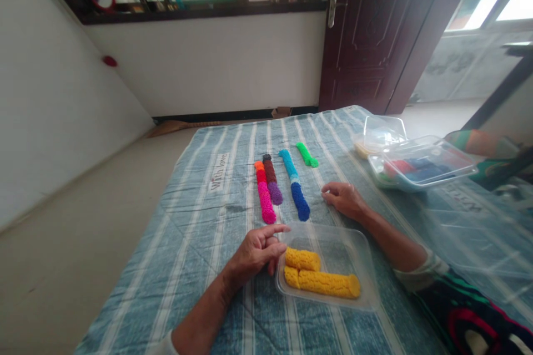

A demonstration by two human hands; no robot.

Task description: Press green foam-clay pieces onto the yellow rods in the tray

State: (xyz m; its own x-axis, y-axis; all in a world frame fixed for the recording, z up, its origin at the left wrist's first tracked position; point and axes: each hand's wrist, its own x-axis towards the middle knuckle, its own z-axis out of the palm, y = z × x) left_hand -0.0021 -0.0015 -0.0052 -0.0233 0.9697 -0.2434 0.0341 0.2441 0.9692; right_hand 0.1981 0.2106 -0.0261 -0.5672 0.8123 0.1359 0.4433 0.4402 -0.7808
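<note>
In the head view, a clear plastic container (370, 266) lies on the striped cloth before me. Inside it are two yellow bumpy clay rolls (328, 283), a short one (303, 259) above a longer one. My left hand (260, 248) grips the container's left rim, index finger stretched along its far corner. To the right, my right hand (345, 198) rests on the cloth, fingers loosely extended and holding nothing. Beyond the container lie an orange-and-pink roll (265, 194), a brown-and-purple roll (272, 180), a light-and-dark-blue roll (295, 184) and a small green roll (307, 155).
At the right stand more clear containers (428, 163) with coloured contents, partly stacked. A striped blue cloth (200, 222) covers the table. Behind it are a white wall (216, 66), a window sill with small items and a dark red door (366, 28).
</note>
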